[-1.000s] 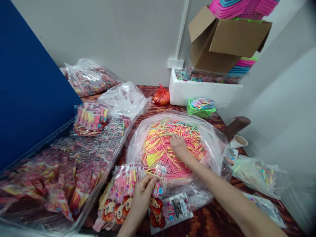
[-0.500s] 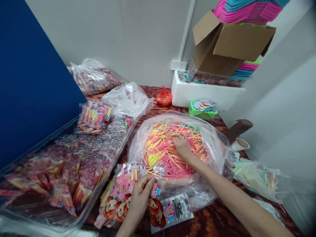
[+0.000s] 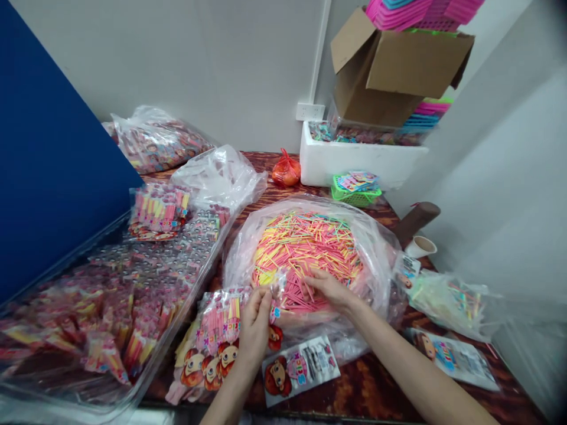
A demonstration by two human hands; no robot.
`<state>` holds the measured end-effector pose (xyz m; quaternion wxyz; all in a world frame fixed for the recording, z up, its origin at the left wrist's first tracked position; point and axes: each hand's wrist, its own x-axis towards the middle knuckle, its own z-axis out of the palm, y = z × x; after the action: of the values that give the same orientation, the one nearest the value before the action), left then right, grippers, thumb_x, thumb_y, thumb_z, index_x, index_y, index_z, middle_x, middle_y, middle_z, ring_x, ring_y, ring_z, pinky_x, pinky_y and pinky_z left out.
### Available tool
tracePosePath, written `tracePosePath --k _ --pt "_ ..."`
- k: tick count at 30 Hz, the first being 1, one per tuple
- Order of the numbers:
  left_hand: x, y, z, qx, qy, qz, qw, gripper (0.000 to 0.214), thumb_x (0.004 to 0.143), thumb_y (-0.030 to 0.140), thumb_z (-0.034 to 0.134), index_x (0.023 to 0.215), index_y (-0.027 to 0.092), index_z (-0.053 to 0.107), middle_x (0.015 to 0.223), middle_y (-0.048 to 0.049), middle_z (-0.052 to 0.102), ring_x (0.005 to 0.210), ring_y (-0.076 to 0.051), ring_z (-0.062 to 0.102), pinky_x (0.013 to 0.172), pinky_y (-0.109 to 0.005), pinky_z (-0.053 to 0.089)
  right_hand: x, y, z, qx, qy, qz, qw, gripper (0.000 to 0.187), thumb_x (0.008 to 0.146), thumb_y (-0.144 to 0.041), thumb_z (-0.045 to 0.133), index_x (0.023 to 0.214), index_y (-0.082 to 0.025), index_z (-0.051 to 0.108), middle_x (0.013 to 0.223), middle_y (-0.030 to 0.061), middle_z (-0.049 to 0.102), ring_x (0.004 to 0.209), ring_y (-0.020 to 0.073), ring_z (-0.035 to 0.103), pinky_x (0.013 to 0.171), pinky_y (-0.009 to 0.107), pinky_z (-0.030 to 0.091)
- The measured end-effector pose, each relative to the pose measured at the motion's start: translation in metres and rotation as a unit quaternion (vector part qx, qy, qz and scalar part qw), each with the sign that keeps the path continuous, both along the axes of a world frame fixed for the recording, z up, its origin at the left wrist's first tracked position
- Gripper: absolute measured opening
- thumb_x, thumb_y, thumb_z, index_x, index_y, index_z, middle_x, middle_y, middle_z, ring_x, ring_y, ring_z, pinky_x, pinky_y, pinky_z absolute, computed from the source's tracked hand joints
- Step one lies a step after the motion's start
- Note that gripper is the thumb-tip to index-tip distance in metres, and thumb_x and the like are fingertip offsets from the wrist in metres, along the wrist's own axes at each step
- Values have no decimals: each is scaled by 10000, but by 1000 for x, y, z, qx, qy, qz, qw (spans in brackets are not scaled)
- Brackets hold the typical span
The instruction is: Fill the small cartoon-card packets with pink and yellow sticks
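Note:
A big clear bag [image 3: 381,265] lies open on the table, heaped with thin pink, yellow and green sticks [image 3: 305,248]. My right hand [image 3: 330,290] rests at the near edge of that heap, fingers curled around a few sticks. My left hand [image 3: 256,321] pinches the mouth of a small clear packet [image 3: 278,295] printed with a cartoon face, held just left of the right hand. Under the left hand lies a pile of filled packets [image 3: 212,342]. An empty printed packet [image 3: 301,369] lies flat by the table's front edge.
A large clear tray [image 3: 146,366] of filled packets takes up the left side, beside a blue panel [image 3: 48,165]. Behind are a white foam box [image 3: 358,162], a cardboard box [image 3: 390,65], a green basket [image 3: 354,192], an orange bag [image 3: 286,169] and a paper cup [image 3: 420,247].
My right hand has pulled back from the middle of the stick heap to its near edge, close to the left hand. The left hand has lifted the small packet slightly toward the sticks.

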<state>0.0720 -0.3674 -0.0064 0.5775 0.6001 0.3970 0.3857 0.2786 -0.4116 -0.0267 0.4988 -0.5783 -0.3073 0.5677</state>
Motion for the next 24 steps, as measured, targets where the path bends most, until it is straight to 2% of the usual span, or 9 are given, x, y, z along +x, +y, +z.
tracePosePath --k 3,4,6,9,11,18,24 --pt "24 1 9 114 -3 -24 993 240 926 336 483 773 197 604 1155 -88 623 1146 -236 526 1010 -339 347 -22 -20 -2 -15 96 39 994 328 708 -447 737 747 -178 555 607 -32 613 506 111 574 550 256 470" --pt "31 1 10 135 -3 -45 990 235 930 320 476 780 198 609 1177 -92 619 1164 -236 519 1020 -344 339 -29 -24 -2 -18 116 43 992 329 691 -439 756 759 -174 572 596 -35 612 499 108 569 547 255 474" --pt "44 0 8 146 3 -93 985 215 930 308 476 818 202 626 1080 -86 656 1063 -225 572 951 -327 388 -39 -30 -3 -17 151 38 988 325 666 -412 779 784 -170 596 567 -44 601 480 108 561 527 251 470" --pt "54 1 2 133 34 -141 980 227 930 321 470 842 200 641 833 -41 663 806 -190 600 760 -280 425 -45 -36 -8 -7 191 43 981 303 675 -380 775 792 -155 608 546 -36 604 469 115 573 519 250 469" --pt "55 4 -2 123 61 -162 977 251 929 332 463 816 194 639 757 -19 638 733 -174 576 702 -268 408 -43 -40 -12 -13 218 63 974 310 667 -368 782 785 -144 604 563 -15 629 481 125 600 526 251 476" --pt "52 16 -14 28 55 -206 977 294 878 387 507 692 179 598 648 15 555 651 -152 504 626 -253 372 -42 -50 -25 -30 302 145 942 309 691 -295 810 826 -117 597 680 20 671 567 137 662 574 250 512" --pt "45 10 -15 -43 11 -265 963 279 822 403 597 682 166 643 666 4 593 671 -151 533 648 -251 401 -50 -46 -26 -18 309 128 942 342 625 -291 853 782 -127 598 650 -6 638 539 111 618 549 232 475"
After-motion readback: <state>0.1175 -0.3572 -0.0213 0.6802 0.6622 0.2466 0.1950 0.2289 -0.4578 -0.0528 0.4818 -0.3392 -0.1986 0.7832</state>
